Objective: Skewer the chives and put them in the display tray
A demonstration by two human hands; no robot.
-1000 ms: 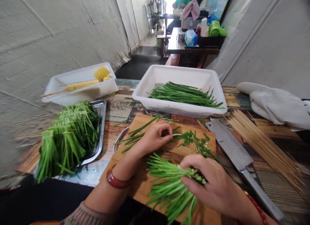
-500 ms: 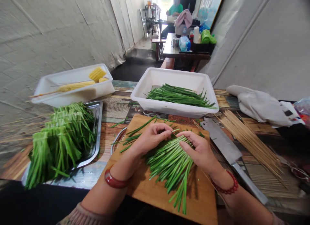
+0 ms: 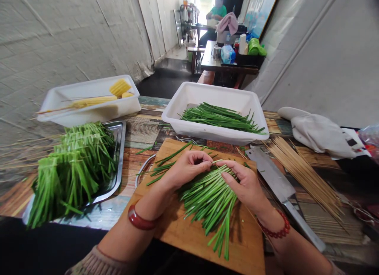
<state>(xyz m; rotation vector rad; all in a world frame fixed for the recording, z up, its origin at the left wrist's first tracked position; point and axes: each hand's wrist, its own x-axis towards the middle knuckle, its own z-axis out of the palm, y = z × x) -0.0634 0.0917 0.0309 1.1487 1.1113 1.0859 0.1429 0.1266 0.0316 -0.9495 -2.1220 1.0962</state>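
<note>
On the wooden cutting board (image 3: pixel 192 243), a fan of cut garlic chives (image 3: pixel 207 200) spreads toward me, pale ends at the top. My left hand (image 3: pixel 192 166) is closed in a pinch at the tip of one pale stalk at the top of the fan. My right hand (image 3: pixel 244 184) grips the upper right of the fan, thumb on top and forefinger along the pale ends. Any skewer running through the stalks is hidden by my fingers. Loose chives (image 3: pixel 162 168) lie on the board beside my left wrist.
A white tub (image 3: pixel 213 130) of chives stands behind the board. At left are a metal tray (image 3: pixel 121 164) of skewered chives (image 3: pixel 68 168) and a tub (image 3: pixel 71 117) of corn. A cleaver (image 3: pixel 272 172) and bamboo skewers (image 3: pixel 304 180) lie right. A person (image 3: pixel 218 10) sits far back.
The view has shifted slightly. Both hands stay at the top of the chive fan, and my left fingertips have closed in on the pale stalk end with only a small movement.
</note>
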